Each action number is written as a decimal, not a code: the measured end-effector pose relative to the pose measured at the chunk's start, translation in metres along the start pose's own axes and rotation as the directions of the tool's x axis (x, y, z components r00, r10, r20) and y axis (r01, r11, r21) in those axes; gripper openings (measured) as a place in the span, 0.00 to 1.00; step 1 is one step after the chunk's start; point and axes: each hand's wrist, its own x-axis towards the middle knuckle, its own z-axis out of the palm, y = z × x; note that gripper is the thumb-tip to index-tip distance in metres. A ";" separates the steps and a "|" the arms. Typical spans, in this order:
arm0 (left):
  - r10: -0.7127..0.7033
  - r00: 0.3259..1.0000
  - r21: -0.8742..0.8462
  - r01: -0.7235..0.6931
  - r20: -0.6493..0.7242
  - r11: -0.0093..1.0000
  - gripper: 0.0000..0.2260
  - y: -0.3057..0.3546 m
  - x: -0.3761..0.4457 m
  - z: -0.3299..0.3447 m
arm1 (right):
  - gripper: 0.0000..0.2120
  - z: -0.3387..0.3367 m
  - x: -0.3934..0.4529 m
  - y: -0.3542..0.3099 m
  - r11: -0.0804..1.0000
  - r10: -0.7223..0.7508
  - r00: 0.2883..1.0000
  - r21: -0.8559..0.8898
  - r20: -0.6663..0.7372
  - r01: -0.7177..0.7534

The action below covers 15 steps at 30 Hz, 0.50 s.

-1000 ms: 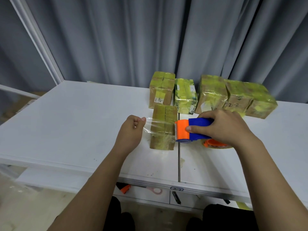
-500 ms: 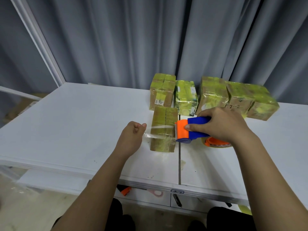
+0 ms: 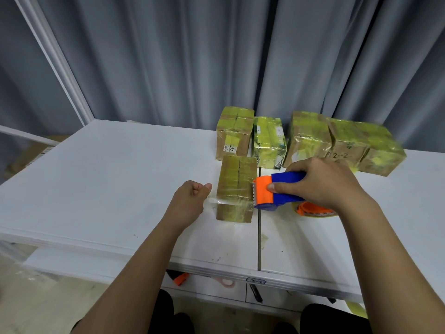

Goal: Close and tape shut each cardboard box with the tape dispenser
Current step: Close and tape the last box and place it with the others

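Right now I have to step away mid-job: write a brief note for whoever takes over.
Left hand: pinches the free end of the clear tape, stretched across the near box.
Right hand: grips the tape dispenser at that box's right edge.
Near box: flaps closed, standing on the white table. Five boxes in the back row look wrapped in yellowish tape.
Left: press the strip down, cut it on the dispenser's teeth, smooth the ends.

The right hand point(image 3: 322, 184) is covering most of the tape dispenser point(image 3: 272, 192) and its roll point(image 3: 313, 210). The far right taped box point(image 3: 380, 153) is blurring. Items under the table's point(image 3: 96, 189) near edge are showing only partly.
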 end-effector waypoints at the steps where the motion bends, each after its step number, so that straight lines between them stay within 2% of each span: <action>1: -0.004 1.000 -0.004 0.004 0.000 1.000 0.13 0.000 0.000 0.000 | 0.22 0.000 0.000 0.000 1.000 0.004 1.000 0.002 -0.003 -0.004; 8: -0.063 0.997 -0.036 0.064 0.036 0.997 0.13 0.000 0.002 0.003 | 0.26 0.005 0.000 0.004 1.000 0.023 1.000 -0.011 -0.006 -0.023; 15: -0.298 0.928 -0.248 0.350 0.222 0.903 0.10 -0.002 0.003 0.006 | 0.26 0.011 0.000 0.006 0.998 0.054 0.998 0.028 0.030 -0.055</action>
